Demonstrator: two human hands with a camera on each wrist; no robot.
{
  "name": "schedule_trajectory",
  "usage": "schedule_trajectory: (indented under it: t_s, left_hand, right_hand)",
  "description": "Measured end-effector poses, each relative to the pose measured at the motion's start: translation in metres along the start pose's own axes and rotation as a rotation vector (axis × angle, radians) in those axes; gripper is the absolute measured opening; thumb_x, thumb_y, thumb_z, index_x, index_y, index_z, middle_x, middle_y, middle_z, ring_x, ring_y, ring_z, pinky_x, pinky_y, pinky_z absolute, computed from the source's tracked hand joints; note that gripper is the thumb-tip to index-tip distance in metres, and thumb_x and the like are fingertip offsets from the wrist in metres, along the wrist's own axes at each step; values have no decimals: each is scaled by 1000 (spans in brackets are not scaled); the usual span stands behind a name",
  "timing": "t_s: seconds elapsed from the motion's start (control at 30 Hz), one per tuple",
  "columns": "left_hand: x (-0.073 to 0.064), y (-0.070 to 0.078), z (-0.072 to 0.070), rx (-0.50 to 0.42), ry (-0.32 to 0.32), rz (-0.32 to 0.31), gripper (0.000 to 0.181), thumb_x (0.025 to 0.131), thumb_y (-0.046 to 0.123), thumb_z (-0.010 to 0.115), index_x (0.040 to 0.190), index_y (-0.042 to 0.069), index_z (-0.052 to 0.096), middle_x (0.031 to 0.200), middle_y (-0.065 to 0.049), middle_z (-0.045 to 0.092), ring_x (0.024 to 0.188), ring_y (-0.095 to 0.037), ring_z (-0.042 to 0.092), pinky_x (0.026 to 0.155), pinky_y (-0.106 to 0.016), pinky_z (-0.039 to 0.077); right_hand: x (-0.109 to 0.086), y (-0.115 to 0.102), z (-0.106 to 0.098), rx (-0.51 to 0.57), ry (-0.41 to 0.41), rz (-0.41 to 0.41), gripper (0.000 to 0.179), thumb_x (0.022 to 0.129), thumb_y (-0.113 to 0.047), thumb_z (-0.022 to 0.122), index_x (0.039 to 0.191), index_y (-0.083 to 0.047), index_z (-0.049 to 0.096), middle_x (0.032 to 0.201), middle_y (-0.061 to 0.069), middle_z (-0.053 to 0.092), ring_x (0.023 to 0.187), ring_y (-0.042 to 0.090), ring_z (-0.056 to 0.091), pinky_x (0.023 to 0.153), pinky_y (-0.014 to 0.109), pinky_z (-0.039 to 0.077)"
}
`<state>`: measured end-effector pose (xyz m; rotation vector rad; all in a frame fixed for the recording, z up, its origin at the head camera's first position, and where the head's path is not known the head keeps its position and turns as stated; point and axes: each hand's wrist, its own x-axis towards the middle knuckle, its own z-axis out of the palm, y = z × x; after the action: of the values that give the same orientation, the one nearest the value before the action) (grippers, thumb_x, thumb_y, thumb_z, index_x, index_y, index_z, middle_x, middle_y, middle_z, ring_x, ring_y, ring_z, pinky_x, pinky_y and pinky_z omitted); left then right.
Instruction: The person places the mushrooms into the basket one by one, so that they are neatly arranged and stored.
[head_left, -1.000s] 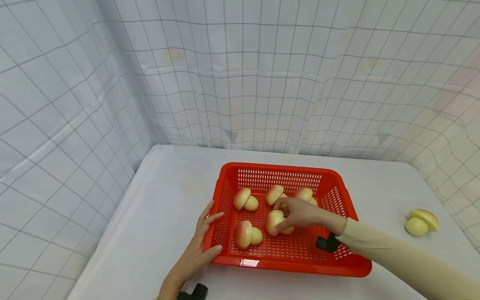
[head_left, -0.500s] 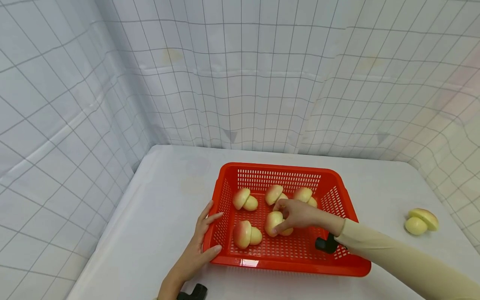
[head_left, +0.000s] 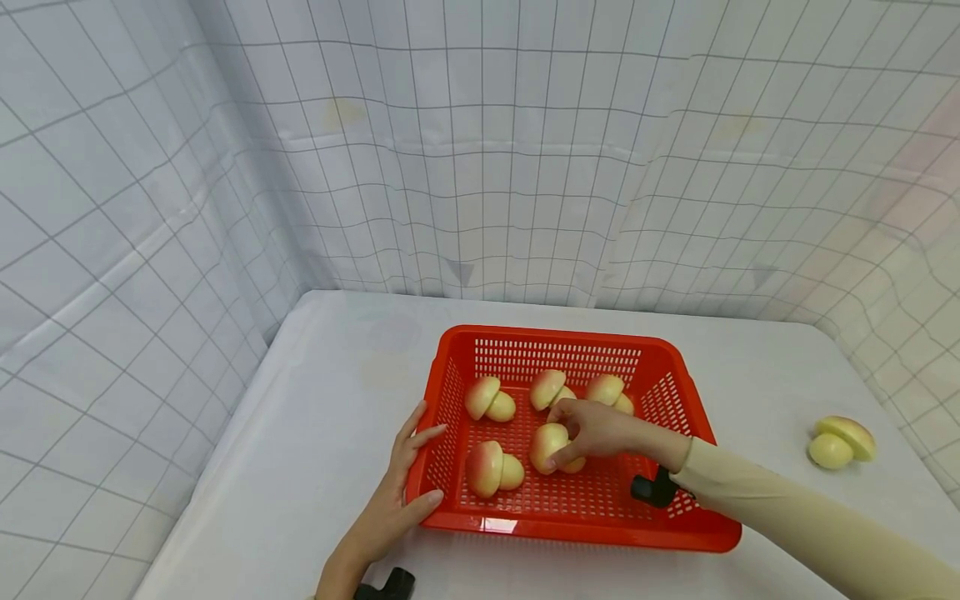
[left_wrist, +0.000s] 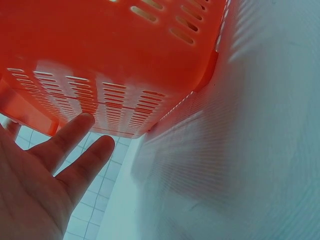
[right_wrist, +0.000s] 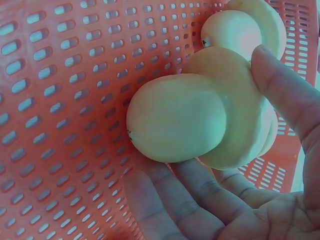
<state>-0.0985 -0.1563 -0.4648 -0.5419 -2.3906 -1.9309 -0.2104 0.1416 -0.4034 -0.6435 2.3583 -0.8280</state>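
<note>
My right hand [head_left: 596, 427] reaches into a red perforated plastic basket [head_left: 570, 540]. Thumb and fingers pinch the cap of a yellow toy mushroom [head_left: 549, 448] with a reddish blush, which lies on its side at the basket floor. In the right wrist view the rounded stem [right_wrist: 175, 120] faces the camera, the thumb on one side and fingers beneath. My left hand [head_left: 390, 500] rests at the basket's left side, its thumb near the front corner. The left wrist view has its fingers [left_wrist: 85, 165] fairly straight beside the outer wall [left_wrist: 115, 60].
Several more toy mushrooms lie in the basket, such as one at front left [head_left: 491, 469] and one at back left [head_left: 489, 400]. Another toy mushroom [head_left: 842, 442] lies on the white table [head_left: 330, 400] right of the basket. White gridded cloth [head_left: 480, 167] hangs behind.
The gripped mushroom has shifted very slightly toward the front of the basket, and the right hand stays on it. The left hand keeps its place.
</note>
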Motion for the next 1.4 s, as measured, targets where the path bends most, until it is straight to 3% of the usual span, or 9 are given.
schedule_trajectory:
  t_s: [0.43,0.6,0.8,0.97,1.17,1.4]
  left_hand:
    - [-1,-1,1,0,4,0,66,82,16,62,143,15,36,156,9,-1,139,-31,4,90,-48,46]
    - [0,-1,1,-5,6,-4,66,82,16,62,143,15,36,156,9,-1,139,-32,5,90,-47,46]
    - [0,0,1,-3,3,3,66,82,15,62,143,14,36,156,9,-1,139,-32,5,90,-48,46]
    - [0,-1,0,2,1,8,66,83,15,62,143,15,36,156,8,-1,139,-32,4,91,-48,46]
    - [-2,0,0,0,5,5,65,83,15,62,143,15,36,156,9,-1,139,-33,5,90,-49,46]
    - [-1,-1,0,-1,-5,11,66,83,15,62,143,15,35,156,8,-2,139,-33,4,90,-50,45]
  right_hand:
    - [0,0,1,1,-5,15,48,71,-31,84,103,-12,55,86,1,54,77,18,48,63,31,39]
    - [-1,0,1,-22,-4,7,48,71,-33,83,105,-13,54,94,0,55,81,18,49,67,33,41]
    - [-3,-3,-2,-76,7,1,57,71,-37,83,113,-13,55,109,1,59,90,18,54,78,36,45]
    - [-14,-13,-13,-163,46,8,69,71,-41,82,126,-10,53,112,4,62,91,18,59,78,37,47]
    - [-39,-26,-38,-274,161,-57,59,76,-53,73,119,-16,59,108,0,63,97,19,59,78,38,48]
    - [-80,-22,-76,-203,462,-65,45,85,-50,65,115,-17,61,101,0,66,89,18,61,75,39,49]
